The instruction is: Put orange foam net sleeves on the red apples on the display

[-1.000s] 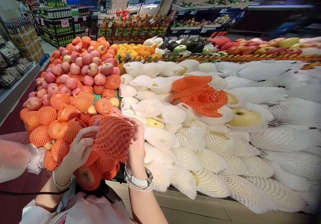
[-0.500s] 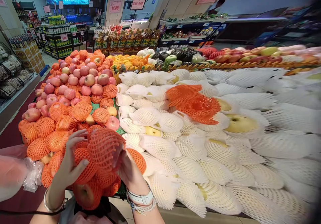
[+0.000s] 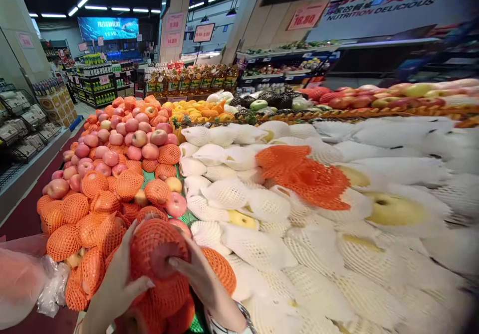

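1. Supermarket fruit display: the sloped surface (image 3: 188,218) carries bare pink-red apples (image 3: 127,139) at the back left, a heap of orange-netted apples (image 3: 75,219) in front of them, and white-netted pears (image 3: 262,244) filling the right side, with loose orange nets (image 3: 303,174) lying on top of the pears.
2. At the near edge of the apple heap, low in the view, sits the netted apple (image 3: 159,254) that both hands are on. It is round and wrapped in orange foam mesh. The mesh fits snugly, and a patch of dull red skin shows through it at the front.
3. The left hand (image 3: 119,279) cups its left flank, with the grip closed on the net.
4. The right hand (image 3: 202,274) comes up from below on the right, thumb laid across the front. Its grip is also clasped on the netted apple.
5. A clear plastic bag (image 3: 22,284) hangs at the far left, beside the heap.
6. Half a second ago the left fingers were splayed open next to the net; now they press against it.
7. A second ago the net was held higher and looked loose and stretched between the fingers
8. Both hands sit lower in the view than before, and the wristbands are almost out of sight
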`<state>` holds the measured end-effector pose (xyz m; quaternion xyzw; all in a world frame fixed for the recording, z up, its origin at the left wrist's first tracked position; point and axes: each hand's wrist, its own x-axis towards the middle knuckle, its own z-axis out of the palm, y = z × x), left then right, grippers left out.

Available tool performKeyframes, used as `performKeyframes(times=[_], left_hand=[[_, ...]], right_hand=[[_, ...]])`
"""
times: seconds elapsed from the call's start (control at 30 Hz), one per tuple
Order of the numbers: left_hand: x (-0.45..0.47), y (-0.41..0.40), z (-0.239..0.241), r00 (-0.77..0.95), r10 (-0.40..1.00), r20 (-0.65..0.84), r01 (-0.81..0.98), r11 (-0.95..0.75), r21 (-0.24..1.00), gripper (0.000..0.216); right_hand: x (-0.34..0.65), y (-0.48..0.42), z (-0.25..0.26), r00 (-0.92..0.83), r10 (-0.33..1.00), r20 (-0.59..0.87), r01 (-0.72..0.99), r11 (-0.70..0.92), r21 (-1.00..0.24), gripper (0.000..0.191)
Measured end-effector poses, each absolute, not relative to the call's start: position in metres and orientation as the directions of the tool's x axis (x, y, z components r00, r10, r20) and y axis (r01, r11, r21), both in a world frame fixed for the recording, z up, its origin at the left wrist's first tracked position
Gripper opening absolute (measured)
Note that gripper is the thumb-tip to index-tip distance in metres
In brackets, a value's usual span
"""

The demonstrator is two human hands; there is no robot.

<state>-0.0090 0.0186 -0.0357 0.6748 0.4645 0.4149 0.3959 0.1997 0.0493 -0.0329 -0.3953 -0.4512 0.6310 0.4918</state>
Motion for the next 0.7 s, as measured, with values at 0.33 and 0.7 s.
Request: performKeyframes(times=[0.33, 0.7], left_hand=[[0.014, 0.023, -0.017, 0.236, 0.949, 0.208, 0.595, -0.311, 0.741, 0.041], [0.011, 0.023, -0.008, 0.260, 0.915, 0.308, 0.640, -0.402, 0.655, 0.032]], right_hand=[[0.220, 0.257, 0.021, -0.060, 0.941, 0.334, 0.443, 0.325, -0.835, 0.051], [0.156, 0.313, -0.012, -0.215, 0.890, 0.401, 0.627, 0.441, -0.642, 0.027]])
